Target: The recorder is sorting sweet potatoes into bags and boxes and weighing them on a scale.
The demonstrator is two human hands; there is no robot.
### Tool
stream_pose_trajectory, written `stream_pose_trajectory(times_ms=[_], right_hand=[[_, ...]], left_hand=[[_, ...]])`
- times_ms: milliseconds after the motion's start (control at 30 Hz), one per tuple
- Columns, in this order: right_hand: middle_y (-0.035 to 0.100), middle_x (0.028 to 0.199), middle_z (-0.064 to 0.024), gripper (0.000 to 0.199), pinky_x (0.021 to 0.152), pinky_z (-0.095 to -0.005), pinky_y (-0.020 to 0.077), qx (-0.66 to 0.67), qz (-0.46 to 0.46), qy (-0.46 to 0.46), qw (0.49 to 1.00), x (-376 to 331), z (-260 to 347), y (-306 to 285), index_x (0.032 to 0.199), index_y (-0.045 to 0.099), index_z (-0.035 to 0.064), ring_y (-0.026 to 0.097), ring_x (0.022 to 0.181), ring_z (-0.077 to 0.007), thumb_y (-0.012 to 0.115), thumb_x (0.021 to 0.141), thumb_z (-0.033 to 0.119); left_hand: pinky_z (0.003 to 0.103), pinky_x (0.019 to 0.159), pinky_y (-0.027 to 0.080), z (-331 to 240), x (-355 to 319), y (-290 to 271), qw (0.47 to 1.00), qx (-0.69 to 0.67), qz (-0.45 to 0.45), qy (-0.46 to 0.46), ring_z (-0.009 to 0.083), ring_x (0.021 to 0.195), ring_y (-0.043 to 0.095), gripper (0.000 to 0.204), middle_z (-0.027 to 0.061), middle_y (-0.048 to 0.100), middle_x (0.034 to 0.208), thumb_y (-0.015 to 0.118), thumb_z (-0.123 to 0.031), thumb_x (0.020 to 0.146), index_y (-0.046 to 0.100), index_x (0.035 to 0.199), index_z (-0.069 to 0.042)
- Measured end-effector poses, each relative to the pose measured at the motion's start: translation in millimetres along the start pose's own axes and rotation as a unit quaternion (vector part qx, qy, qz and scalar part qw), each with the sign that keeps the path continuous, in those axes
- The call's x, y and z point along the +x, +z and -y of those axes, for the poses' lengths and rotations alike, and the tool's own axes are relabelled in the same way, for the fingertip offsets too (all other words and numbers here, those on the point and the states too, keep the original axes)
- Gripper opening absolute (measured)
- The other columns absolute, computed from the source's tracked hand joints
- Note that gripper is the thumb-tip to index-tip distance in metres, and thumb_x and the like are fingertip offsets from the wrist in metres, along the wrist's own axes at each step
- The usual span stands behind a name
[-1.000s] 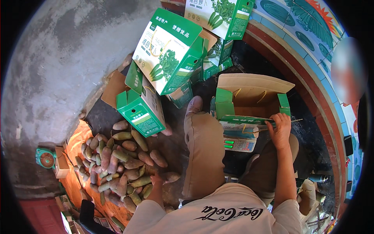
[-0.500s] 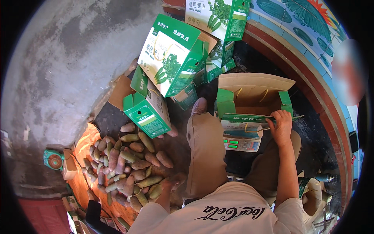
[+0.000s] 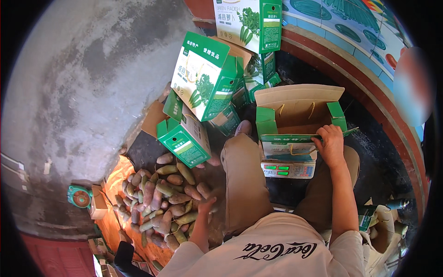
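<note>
Leftmost, a co-worker's hand (image 3: 124, 237) is resting by the pile of root vegetables (image 3: 165, 189), which is spreading over an orange sheet (image 3: 112, 189) and dark floor; green-and-white cartons (image 3: 205, 90) are standing beyond; the left hand (image 3: 207, 203) is hovering at the pile's right edge, too blurred for me to tell whether its fingers are spreading or closing on a root; handling roots while steadying a carton is seemingly the step in hand, and any lift would be calling for a wrap round a root's thick middle; farther right, an open carton (image 3: 295, 120) is sitting seemingly on a lit scale (image 3: 288, 170); the right hand (image 3: 331, 144) is pinching its near flap (image 3: 288, 137) firmly between thumb and fingers.
</note>
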State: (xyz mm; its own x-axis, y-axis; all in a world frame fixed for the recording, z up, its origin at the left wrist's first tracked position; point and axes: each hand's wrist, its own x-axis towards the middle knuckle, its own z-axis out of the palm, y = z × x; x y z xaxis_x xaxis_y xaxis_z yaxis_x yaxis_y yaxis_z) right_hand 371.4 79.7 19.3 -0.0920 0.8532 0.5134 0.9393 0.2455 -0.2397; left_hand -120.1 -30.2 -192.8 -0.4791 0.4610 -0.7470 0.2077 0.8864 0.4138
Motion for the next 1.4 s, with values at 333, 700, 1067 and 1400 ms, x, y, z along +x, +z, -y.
stream_pose_trajectory(times_ms=[333,700,1067,1400], right_hand=[[0.053,0.07,-0.0058,0.023,0.069,-0.0367,0.039,0.033,-0.001,-0.021,0.999,-1,4,-2,0.069,0.054,0.0078,0.051,0.073,-0.025,0.074,0.057,0.011],[0.053,0.069,-0.0048,0.022,0.07,-0.036,0.0399,0.04,-0.012,-0.029,0.999,-6,-3,-1,0.068,0.055,0.0088,0.052,0.074,-0.0237,0.074,0.057,0.013],[0.053,0.07,-0.0045,0.022,0.071,-0.0355,0.0397,0.04,-0.015,-0.027,0.999,-2,-2,2,0.067,0.055,0.0093,0.052,0.073,-0.0235,0.074,0.057,0.013],[0.052,0.069,-0.0062,0.023,0.069,-0.037,0.0386,0.052,-0.015,-0.029,0.998,6,2,1,0.068,0.054,0.008,0.051,0.072,-0.0252,0.074,0.057,0.012]], left_hand=[[0.028,0.07,0.045,-186,-134,-59,0.896,-0.194,-0.094,0.387,0.0162,0.08,0.055,0.052,0.0121,0.057,0.094,0.076,-0.025,0.069,0.051,0.101,0.008],[0.032,0.074,0.046,-317,-212,32,0.798,-0.004,-0.001,0.603,0.021,0.083,0.059,0.052,0.013,0.061,0.092,0.078,-0.032,0.063,0.057,0.095,0.003],[0.032,0.081,0.046,-350,-211,150,0.821,0.217,0.034,0.527,0.0251,0.092,0.06,0.073,0.0188,0.062,0.098,0.076,-0.046,0.059,0.055,0.107,0.005],[0.031,0.088,0.045,-336,-200,109,0.778,-0.097,0.156,0.601,0.0208,0.101,0.056,0.05,0.0168,0.054,0.119,0.065,-0.009,0.078,0.046,0.123,0.001]])
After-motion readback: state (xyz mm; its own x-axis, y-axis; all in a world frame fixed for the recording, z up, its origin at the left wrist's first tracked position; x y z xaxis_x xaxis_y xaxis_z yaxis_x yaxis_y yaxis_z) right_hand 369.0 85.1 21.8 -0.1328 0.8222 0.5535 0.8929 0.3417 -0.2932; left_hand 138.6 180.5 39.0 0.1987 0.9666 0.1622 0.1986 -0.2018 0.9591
